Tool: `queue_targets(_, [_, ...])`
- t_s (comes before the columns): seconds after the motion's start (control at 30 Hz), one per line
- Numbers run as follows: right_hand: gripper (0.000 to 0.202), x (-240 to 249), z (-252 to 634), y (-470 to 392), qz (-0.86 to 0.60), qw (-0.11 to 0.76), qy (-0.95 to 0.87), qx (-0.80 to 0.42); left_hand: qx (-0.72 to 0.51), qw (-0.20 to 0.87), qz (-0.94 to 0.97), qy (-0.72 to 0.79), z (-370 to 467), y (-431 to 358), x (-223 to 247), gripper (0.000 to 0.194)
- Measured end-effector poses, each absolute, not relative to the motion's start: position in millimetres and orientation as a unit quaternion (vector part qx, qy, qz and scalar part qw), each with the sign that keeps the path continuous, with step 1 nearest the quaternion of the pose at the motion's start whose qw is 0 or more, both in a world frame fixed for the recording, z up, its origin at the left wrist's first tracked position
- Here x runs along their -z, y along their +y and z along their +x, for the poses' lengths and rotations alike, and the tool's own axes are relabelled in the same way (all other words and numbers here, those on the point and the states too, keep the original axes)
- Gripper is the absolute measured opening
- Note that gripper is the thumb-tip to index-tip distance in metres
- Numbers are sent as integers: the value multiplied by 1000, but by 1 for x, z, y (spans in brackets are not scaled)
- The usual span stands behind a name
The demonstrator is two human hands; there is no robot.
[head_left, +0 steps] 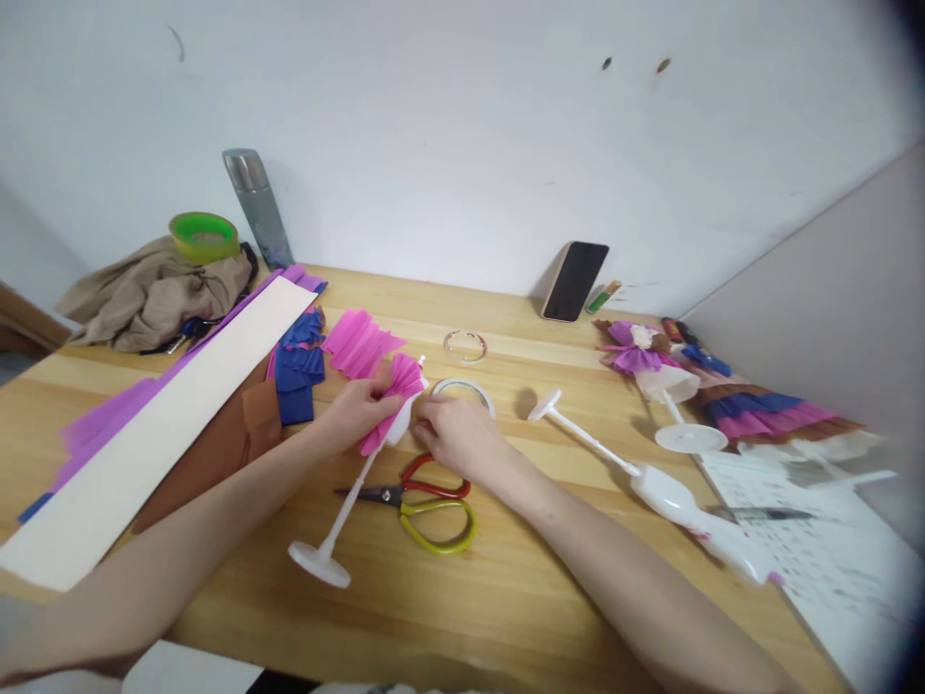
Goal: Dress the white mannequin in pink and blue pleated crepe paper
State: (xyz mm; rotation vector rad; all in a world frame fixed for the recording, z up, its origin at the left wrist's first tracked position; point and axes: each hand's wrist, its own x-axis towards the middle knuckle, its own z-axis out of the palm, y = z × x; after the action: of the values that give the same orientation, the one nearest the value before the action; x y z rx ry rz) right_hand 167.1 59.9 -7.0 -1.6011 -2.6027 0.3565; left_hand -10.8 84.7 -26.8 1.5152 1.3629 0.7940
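My left hand pinches a gathered strip of pink crepe paper against a small white dress form. The form leans on a thin stem with a round white base. Close beside it, my right hand has its fingers curled together in front of a roll of white tape; what they hold, if anything, is hidden. Scissors with one red and one yellow handle lie partly open below that hand. Another piece of pink crepe paper rests flat behind my left hand.
A long cream board lies over purple and brown crepe paper at left, beside blue strips. A second white form lies at right, near finished paper dresses. A phone, flask and bracelet are farther back.
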Motion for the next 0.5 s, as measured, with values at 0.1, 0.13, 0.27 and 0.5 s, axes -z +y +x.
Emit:
queue_targets(0.1, [29,4,166,58,-517,14,-849,-105,-301,401,651,570,-13,85,27,26])
queue_targets(0.13, [30,4,166,58,-518,2,-850,-100,-293,378,661,578,-14,84,25,24])
queue_targets(0.27, [35,1,166,58,-517,-37,-850,-88,-139,202,736,631,-17,81,9,25])
queue_targets(0.5, [35,-1,168,58,-518,-41,-850,-91,-37,130,770,624,-30,80,-18,42])
